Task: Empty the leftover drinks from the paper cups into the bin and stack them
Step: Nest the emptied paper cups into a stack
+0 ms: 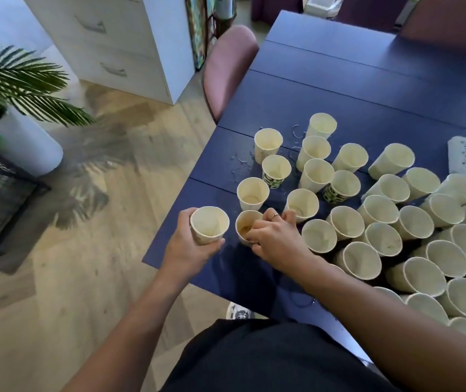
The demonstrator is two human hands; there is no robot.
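Near the front left corner of the blue desk (339,89), the left hand (189,247) holds an empty paper cup (209,225) upright just off the desk's edge, its fingers wrapped round the cup's side. Beside it the right hand (275,236) has its fingers closed on the rim of a cup with brown drink (247,226) in the bottom, which stands on the desk close to the edge. Many more cups (381,222) crowd the desk to the right, some upright, many lying over against each other, and spilled drops (243,162) already glisten on the surface behind. A black wire basket (2,205) on the floor by the plant (14,80) may be the bin, though I cannot tell for sure. The risk, as I judge it, lies in the pinch at the rim: a soft paper lip can buckle when lifted, tipping drink onto the desk or floor. Nesting the wet cup into the held one before pouring would trap liquid. The right forearm (381,306) also passes close over the leaning cups and could knock them down.
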